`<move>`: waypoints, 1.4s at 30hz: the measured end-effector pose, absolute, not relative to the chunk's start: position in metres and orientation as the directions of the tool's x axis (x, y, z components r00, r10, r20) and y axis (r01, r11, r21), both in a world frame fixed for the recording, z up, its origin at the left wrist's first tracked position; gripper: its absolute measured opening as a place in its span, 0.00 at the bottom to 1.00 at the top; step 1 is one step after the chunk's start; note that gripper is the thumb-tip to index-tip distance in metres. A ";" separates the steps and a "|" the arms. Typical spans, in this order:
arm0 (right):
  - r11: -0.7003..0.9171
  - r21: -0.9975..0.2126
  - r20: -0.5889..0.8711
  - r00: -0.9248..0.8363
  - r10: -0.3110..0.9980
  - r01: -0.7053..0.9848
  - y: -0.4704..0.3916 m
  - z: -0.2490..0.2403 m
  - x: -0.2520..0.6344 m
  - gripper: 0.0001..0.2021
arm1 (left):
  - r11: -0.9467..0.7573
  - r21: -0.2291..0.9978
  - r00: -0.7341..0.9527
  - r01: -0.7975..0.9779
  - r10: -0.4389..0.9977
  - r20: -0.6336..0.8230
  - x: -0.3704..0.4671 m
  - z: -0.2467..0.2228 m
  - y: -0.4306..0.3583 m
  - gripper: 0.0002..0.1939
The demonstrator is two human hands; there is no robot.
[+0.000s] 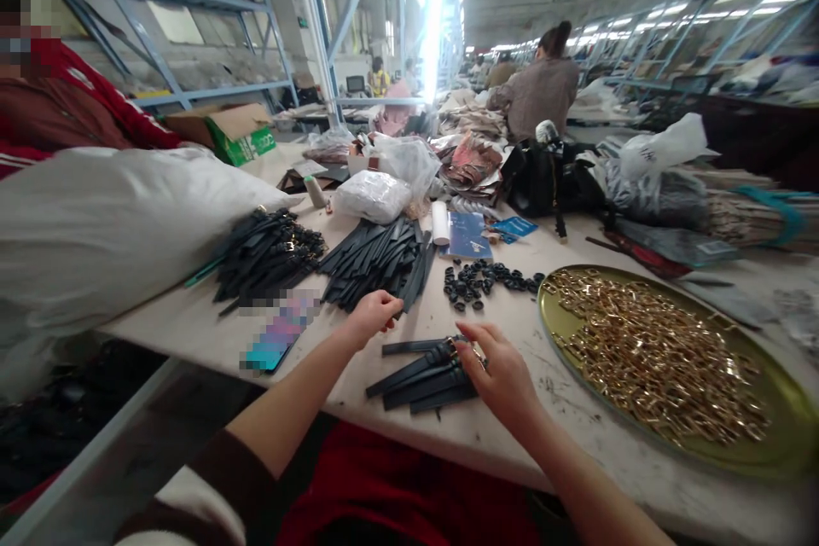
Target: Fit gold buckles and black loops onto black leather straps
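Observation:
My left hand [372, 320] is closed, its fingertips pinching the near end of a black strap [415, 277] at the right edge of a pile. The loose black straps [368, 260] in that pile lie flat, mostly side by side. My right hand [499, 371] is over the buckle end of a small stack of black straps [415, 380] close to the table's front edge. Its thumb and fingers are apart, and a gold-coloured buckle shows beside them; the palm side is partly hidden. Small black loops [479, 281] lie scattered beyond my right hand.
A gold oval tray [556, 328] heaped with metal buckles [653, 350] stands at right. Buckled black straps [269, 252], a phone [281, 333] and a large white sack [128, 222] are at left. Plastic bags [374, 192] and a blue booklet [467, 235] lie behind. A person in red sits left.

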State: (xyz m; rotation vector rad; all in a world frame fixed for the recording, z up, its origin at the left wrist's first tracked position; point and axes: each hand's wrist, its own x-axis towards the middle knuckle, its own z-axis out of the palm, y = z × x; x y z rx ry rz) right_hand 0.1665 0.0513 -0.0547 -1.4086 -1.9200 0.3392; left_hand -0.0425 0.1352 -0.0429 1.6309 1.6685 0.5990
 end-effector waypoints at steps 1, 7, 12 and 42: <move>0.342 -0.636 0.366 -0.120 0.923 0.691 0.046 -0.051 0.166 0.15 | 0.106 0.786 0.045 0.610 0.985 -0.167 -0.044 -0.042 0.128 0.11; 0.348 -0.635 0.292 -0.202 0.935 0.690 0.020 -0.038 0.151 0.12 | 0.157 0.877 -0.099 0.453 0.987 -0.125 -0.048 -0.040 0.130 0.07; 0.288 -0.748 0.245 -0.154 0.957 0.598 0.014 -0.039 0.154 0.12 | 0.181 0.931 -0.086 0.316 0.983 -0.162 -0.051 -0.025 0.125 0.07; -0.535 -0.841 -0.523 -0.134 0.841 -0.075 -0.028 -0.056 0.172 0.18 | 0.464 0.864 0.175 -0.193 0.883 -0.436 -0.029 -0.036 0.052 0.10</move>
